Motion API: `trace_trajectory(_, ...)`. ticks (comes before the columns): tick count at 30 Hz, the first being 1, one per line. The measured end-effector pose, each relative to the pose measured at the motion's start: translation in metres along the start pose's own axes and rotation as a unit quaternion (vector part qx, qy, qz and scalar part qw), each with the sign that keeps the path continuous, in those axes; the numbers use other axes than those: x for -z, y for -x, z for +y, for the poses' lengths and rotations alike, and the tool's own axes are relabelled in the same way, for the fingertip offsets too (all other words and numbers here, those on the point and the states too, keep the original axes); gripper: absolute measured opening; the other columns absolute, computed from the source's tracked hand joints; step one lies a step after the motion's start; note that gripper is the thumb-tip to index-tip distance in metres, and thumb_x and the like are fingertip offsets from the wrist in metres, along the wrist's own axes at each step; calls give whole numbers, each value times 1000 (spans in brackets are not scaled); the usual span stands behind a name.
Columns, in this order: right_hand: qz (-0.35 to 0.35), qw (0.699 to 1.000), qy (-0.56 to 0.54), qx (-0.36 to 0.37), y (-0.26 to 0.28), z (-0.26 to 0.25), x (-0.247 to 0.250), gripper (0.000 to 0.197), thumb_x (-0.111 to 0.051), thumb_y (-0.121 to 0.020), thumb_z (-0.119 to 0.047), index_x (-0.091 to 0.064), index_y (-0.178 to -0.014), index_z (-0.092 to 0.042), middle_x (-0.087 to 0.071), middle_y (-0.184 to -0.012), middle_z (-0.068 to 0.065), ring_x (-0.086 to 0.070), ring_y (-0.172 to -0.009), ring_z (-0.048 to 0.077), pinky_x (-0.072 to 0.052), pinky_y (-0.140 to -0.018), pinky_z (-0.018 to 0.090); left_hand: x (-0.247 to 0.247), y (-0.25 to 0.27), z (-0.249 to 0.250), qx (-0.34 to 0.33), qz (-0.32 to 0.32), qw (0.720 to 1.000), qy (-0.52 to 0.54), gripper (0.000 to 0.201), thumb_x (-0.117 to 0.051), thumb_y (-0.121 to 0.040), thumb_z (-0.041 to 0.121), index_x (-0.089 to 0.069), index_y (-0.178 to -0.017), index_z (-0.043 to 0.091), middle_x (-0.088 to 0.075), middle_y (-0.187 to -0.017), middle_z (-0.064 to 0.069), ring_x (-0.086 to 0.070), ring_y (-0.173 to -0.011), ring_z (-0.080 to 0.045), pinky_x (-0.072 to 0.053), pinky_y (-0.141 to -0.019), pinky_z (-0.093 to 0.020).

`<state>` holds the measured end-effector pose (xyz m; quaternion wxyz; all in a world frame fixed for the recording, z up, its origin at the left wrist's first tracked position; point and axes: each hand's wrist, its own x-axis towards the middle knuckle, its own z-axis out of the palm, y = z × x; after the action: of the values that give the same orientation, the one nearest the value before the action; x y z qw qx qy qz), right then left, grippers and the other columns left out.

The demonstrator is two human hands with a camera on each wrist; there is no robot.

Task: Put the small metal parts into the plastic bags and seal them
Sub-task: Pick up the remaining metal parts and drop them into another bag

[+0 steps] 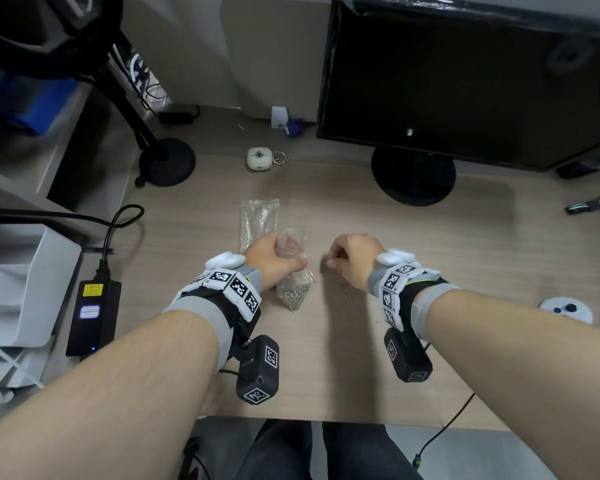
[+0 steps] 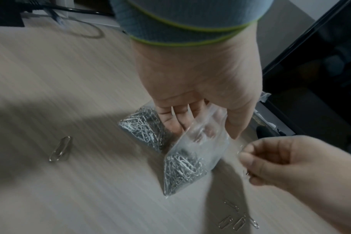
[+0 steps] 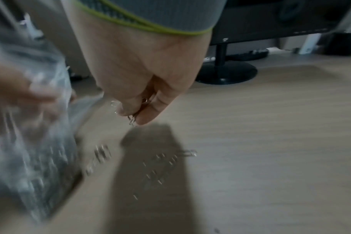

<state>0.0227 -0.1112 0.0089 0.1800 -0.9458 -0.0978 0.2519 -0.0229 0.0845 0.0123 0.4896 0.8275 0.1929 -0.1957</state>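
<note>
Fingers (image 2: 171, 120) of my left hand (image 1: 269, 259) curl round the neck of the plastic bag (image 2: 190, 159) at centre frame in the head view. I judge the grip is there to keep the mouth standing open and upward while the filled bottom rests on the bench (image 1: 430, 237), so the weight of the paper clips inside holds it steady. Just above it in the frame lie the spare bags (image 1: 258, 220), flat and within reach for the next fill. Right of the bag, my right hand (image 1: 352, 261) pinches a few clips (image 3: 133, 120) between thumb and fingertips, apart from the bag mouth (a small pinch probably suits the narrow opening). Loose clips (image 2: 238, 221) wait on the bench below that hand; one stray clip (image 2: 60, 148) sits at the left of the left-wrist view.
</note>
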Motion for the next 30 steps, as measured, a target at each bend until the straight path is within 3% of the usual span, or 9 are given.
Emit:
trace_trajectory(3,84,990,-116,-19,2,-3,45,8,-76,-90,-25,-72,-84,-23,-76,-82,-6,-73,-79,17,-56,-77,28,5,1,28,-43,-25,998,-36,38,-86,-74,34,-65,-105,26,-69,-92,11,-64,-81,-7,-44,-63,-16)
trace_trajectory(7,64,966,-249,24,12,-15,68,17,-79,-89,-14,-70,-76,-19,-76,-69,0,-76,-64,16,-59,-67,25,-10,8,26,-66,-69,991,-91,41,-89,-69,37,-66,-101,27,-68,-88,13,-68,-83,-11,-52,-73,-21)
trace_trajectory(10,7,975,-212,67,18,-26,66,17,-83,-86,-14,-73,-73,-20,-75,-66,-4,-73,-59,9,-59,-65,21,-19,11,24,-72,-101,987,-106,39,-86,-72,32,-67,-105,24,-70,-91,11,-69,-86,-15,-56,-77,-27)
trace_trajectory(15,-43,994,-60,86,18,-38,56,9,-82,-84,-30,-84,-89,-22,-80,-79,-6,-75,-76,8,-59,-74,23,-28,4,19,-55,-112,986,-112,30,-83,-73,31,-66,-98,32,-71,-88,9,-66,-75,-7,-53,-62,-21)
trace_trajectory(19,-53,992,-91,73,10,-27,35,11,-74,-92,-18,-83,-97,-23,-72,-73,-13,-69,-68,5,-48,-64,10,-44,-9,-4,-23,-138,978,-155,36,-82,-70,44,-64,-99,32,-68,-87,14,-64,-77,-2,-43,-59,-16)
trace_trajectory(21,-56,986,-142,64,9,-20,25,10,-79,-88,-15,-81,-94,-21,-73,-70,-11,-74,-65,9,-57,-66,13,-52,-13,-15,-11,-145,977,-155,40,-81,-71,44,-67,-105,30,-69,-92,14,-66,-85,-6,-45,-65,-19)
trace_trajectory(24,-5,983,-184,18,7,-1,7,6,-79,-86,-14,-76,-87,-19,-72,-70,-8,-76,-62,20,-62,-62,23,-62,-12,-28,-9,-115,983,-141,22,-79,-79,35,-67,-96,27,-65,-88,16,-64,-87,-9,-45,-67,-15)
trace_trajectory(26,2,984,-168,-57,3,17,-5,3,-76,-85,-19,-74,-82,-19,-73,-72,-6,-76,-65,24,-65,-68,31,-66,-17,-33,8,-86,989,-117,18,-80,-77,36,-66,-85,26,-70,-89,11,-67,-91,-15,-49,-75,-23)
trace_trajectory(30,-92,980,-20,-178,9,44,-31,31,-73,-59,-58,-74,-74,-30,-75,-80,-12,-72,-77,14,-61,-82,31,-63,-26,-34,38,-79,993,-75,26,-81,-71,44,-67,-84,27,-74,-94,12,-71,-92,-14,-57,-89,-34)
